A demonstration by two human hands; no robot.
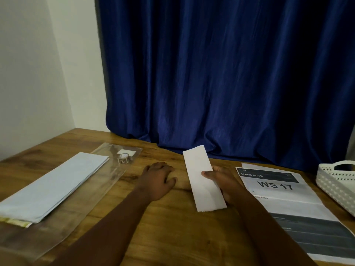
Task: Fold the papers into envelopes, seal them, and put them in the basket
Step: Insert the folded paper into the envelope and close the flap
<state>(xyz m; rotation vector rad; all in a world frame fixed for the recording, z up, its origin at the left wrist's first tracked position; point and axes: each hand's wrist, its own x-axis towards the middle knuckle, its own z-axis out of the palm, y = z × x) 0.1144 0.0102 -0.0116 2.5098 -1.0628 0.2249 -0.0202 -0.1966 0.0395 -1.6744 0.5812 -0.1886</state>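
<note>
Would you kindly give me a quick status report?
Right hand grips folded paper. Left hand flat on table. Basket far right, path clear.

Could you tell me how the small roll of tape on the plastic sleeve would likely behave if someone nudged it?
The tape roll looks small and probably light, so a nudge would likely shift it easily. It seems to lie flat, so it should slide rather than roll. The clear plastic sleeve beneath looks glossy, so it may skid readily toward the paper stack.
</note>
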